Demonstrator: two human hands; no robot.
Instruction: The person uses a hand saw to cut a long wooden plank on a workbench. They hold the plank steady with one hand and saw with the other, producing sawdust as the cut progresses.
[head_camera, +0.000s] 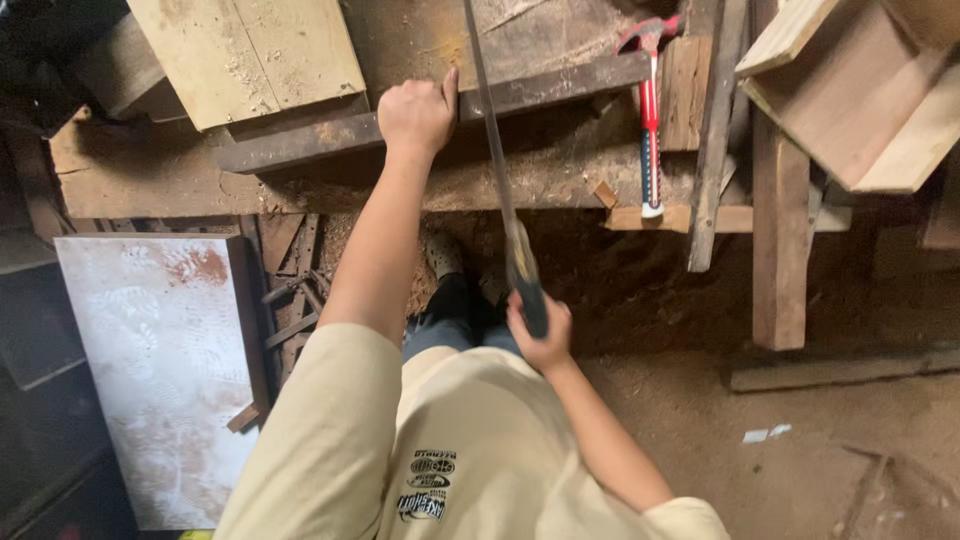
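The left hand (417, 112) was pressed down on a dark plank (430, 115) that lay across the sawdust-covered bench (150, 175), its fingers curled together over the plank's far edge and the thumb stretched out along the top, close beside the saw blade. The right hand (540, 335) was closed around the dark handle of a handsaw (497, 160), fingers wrapped tight together, held low near the person's chest. The blade ran up and away from that hand, crossing the plank just right of the left thumb (whether the teeth were actually biting into the wood could not be told from here).

A hammer (651, 120) with a red head and a red, white and blue grip lay on the bench well to the right of the saw, its handle pointing toward the person. Above the left hand sat a pale board (250, 55) dusted with sawdust. At the upper right stood a pale wooden box (860, 90), and below it a brown post (780, 240) ran down toward the dirt floor (800, 460). A white, stained panel (160, 370) leaned at the lower left. The person's dark shoe (452, 290) showed beneath the bench edge, between the two arms
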